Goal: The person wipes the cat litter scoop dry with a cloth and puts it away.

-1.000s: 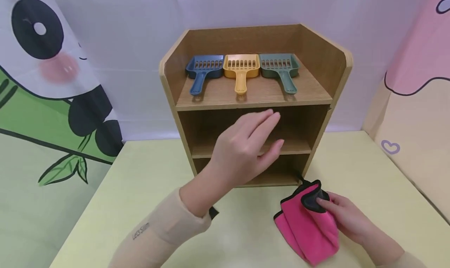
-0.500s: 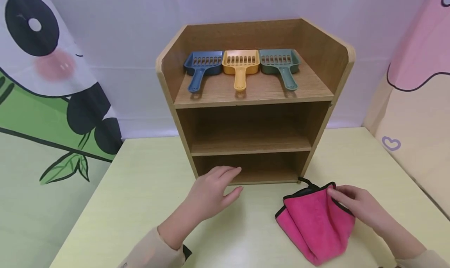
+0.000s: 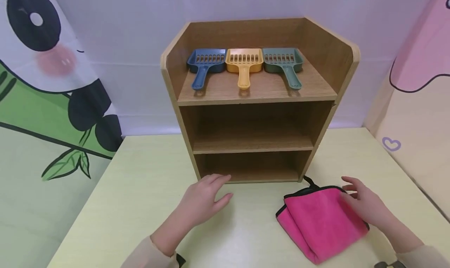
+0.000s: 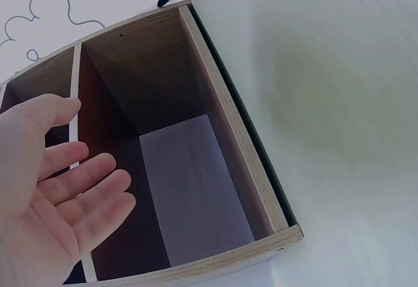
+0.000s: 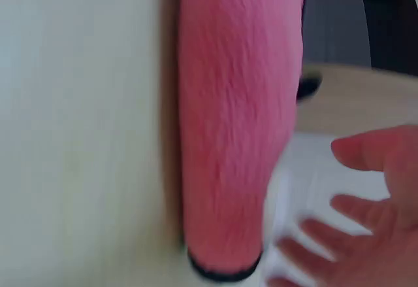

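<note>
A folded pink cloth [image 3: 320, 225] with black edging and a black loop lies on the table, by the lower right corner of a wooden shelf [image 3: 253, 147]. My right hand [image 3: 367, 205] hovers at the cloth's right side with loosely bent fingers; the right wrist view shows a gap between this hand [image 5: 372, 235] and the cloth [image 5: 238, 117]. My left hand [image 3: 198, 203] is held above the table in front of the shelf's lower left, thumb and fingers apart. In the left wrist view its palm [image 4: 39, 202] is bare.
On the shelf's top board, a blue litter scoop [image 3: 200, 78], a yellow one [image 3: 244, 76] and a green one [image 3: 291, 77] lie side by side, handles forward. The pale table [image 3: 147, 174] extends around the shelf. Printed fabric [image 3: 140, 57] hangs behind.
My left hand has come down and left from in front of the middle shelf. My right hand has let go of the cloth's edge, and the cloth has spread flatter to the right.
</note>
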The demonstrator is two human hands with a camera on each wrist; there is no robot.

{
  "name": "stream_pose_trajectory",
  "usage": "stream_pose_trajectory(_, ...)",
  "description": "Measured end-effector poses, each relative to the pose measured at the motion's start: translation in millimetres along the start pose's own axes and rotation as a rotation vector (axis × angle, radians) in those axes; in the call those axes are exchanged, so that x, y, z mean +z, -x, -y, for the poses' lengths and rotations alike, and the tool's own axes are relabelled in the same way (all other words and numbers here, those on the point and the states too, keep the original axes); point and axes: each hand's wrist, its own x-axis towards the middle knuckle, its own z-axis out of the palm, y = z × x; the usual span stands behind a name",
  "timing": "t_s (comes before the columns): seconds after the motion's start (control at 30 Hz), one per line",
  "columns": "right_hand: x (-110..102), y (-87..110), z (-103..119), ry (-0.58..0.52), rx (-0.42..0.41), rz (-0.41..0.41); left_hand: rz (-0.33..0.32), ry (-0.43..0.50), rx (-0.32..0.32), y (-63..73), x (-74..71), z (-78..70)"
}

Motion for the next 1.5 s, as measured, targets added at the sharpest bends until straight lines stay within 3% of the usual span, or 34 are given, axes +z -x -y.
stream_pose_trajectory(0.07,11.0,3.7,9.8,0.189,-0.011,-0.111,0.008,-0.001,0.003,0.9,0.5,0.5)
stream_pose_trajectory(0.17,31.1,11.0,32.4,0.284,-0.052,-0.147,0.009,-0.002,0.004,1.4,1.2,1.1)
stream_pose_trajectory(0.3,57.5,15.6,62.5,0.349,-0.030,-0.034,0.013,0.006,-0.003,1.4,2.1,1.3)
stream_pose_trajectory(0.43,72.2,11.9,74.7,0.403,-0.028,0.007,0.036,0.015,-0.015,1.6,2.7,0.8)
stream_pose_trajectory(0.87,78.3,-2.9,85.2,0.390,-0.070,0.127,0.049,0.012,-0.031,2.4,3.8,5.6)
stream_pose_trajectory(1.03,70.7,-0.1,88.8,0.340,-0.086,0.120,0.129,0.018,-0.133,8.4,3.5,14.4)
stream_pose_trajectory(1.07,68.1,2.3,90.4,0.328,-0.120,0.112,0.144,0.016,-0.161,10.7,3.0,17.5)
stream_pose_trajectory(1.17,64.2,13.0,95.7,0.302,-0.294,0.090,0.172,0.011,-0.228,17.9,1.2,27.4)
stream_pose_trajectory(1.27,65.4,22.2,95.1,0.299,-0.488,0.129,0.185,0.016,-0.273,23.2,-1.4,36.5)
stream_pose_trajectory(1.33,66.1,24.2,90.8,0.278,-0.541,0.174,0.194,0.020,-0.300,26.7,-3.1,42.5)
stream_pose_trajectory(1.4,61.8,21.8,84.8,0.287,-0.496,0.189,0.205,0.021,-0.329,30.8,-4.8,49.2)
stream_pose_trajectory(1.5,50.4,10.4,70.8,0.297,-0.352,0.087,0.218,0.010,-0.385,39.0,-7.2,60.1)
